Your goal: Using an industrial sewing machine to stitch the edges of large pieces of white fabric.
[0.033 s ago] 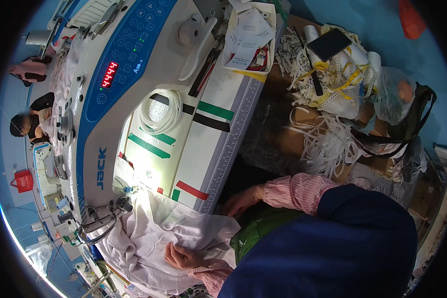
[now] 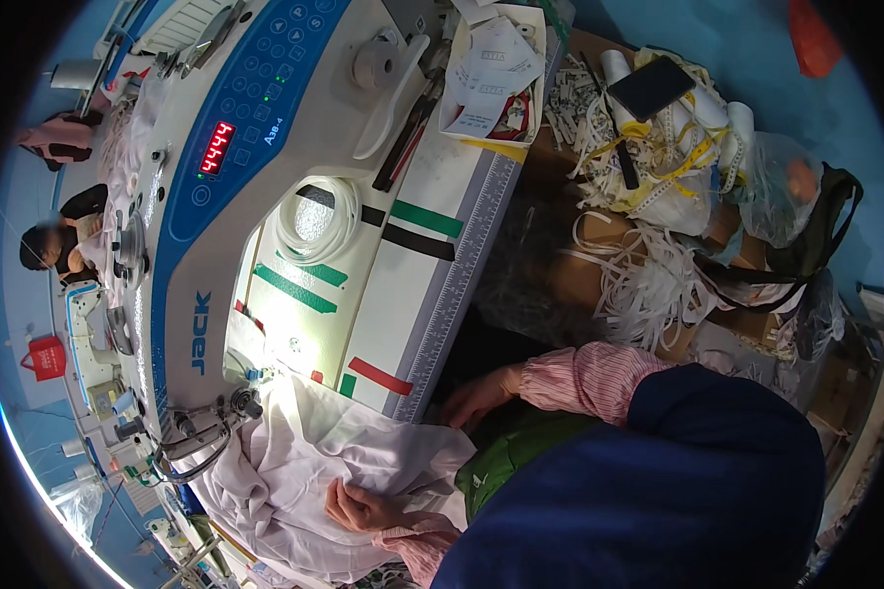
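Left hand (image 2: 363, 507): curled on white fabric (image 2: 300, 466)
Right hand (image 2: 483, 395): near desk (image 2: 393, 304) edge
Grip: cannot tell for either

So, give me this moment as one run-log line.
left hand: curled on pale cloth | right hand: by green fabric, grip unclear | sewing machine: cloth at lit needle end

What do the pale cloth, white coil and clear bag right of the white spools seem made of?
Pale cloth: probably fabric, matte, since it drapes in soft folds.
White coil: plastic or textile, smooth-looking; its curving loops fit either.
Clear bag: likely plastic film, shiny, see-through and crinkled.
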Motion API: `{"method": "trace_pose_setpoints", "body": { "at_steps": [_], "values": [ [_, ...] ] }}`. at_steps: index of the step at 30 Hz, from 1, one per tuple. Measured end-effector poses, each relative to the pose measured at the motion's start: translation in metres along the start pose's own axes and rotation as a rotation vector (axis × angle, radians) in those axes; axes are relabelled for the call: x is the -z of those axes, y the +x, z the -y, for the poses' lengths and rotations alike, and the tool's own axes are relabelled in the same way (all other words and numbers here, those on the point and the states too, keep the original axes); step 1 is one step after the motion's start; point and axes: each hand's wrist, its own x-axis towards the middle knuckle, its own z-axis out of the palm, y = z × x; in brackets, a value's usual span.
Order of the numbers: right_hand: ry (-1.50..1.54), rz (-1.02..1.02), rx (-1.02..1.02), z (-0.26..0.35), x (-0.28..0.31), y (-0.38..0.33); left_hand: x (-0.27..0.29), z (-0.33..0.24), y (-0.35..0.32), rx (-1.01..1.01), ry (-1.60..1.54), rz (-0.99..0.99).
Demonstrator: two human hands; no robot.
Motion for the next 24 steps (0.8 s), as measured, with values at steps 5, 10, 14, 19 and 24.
{"method": "trace_pose_setpoints", "body": {
  "at_steps": [5,10,14,19,24],
  "values": [
    [-0.041,-0.043,-0.011,0.0074,-0.0055,-0.0046,0.0003,0.0020,-0.0004,-0.007,0.001,0.000],
    [-0.084,-0.068,-0.033,0.0050,-0.0034,-0.0027,0.0001,0.0015,-0.0007,-0.001,0.001,0.003],
    [-0.005,-0.007,-0.023,0.0043,-0.0029,-0.0017,0.0003,0.0030,0.0000,-0.018,-0.004,0.012],
    [-0.012,-0.013,-0.025,0.0036,-0.0027,-0.0011,-0.0002,0.0019,0.0000,0.018,-0.028,0.026],
    [-0.041,-0.050,-0.024,0.0076,-0.0057,-0.0033,0.0020,0.0019,0.0013,-0.002,-0.007,0.038]
  ]
}}
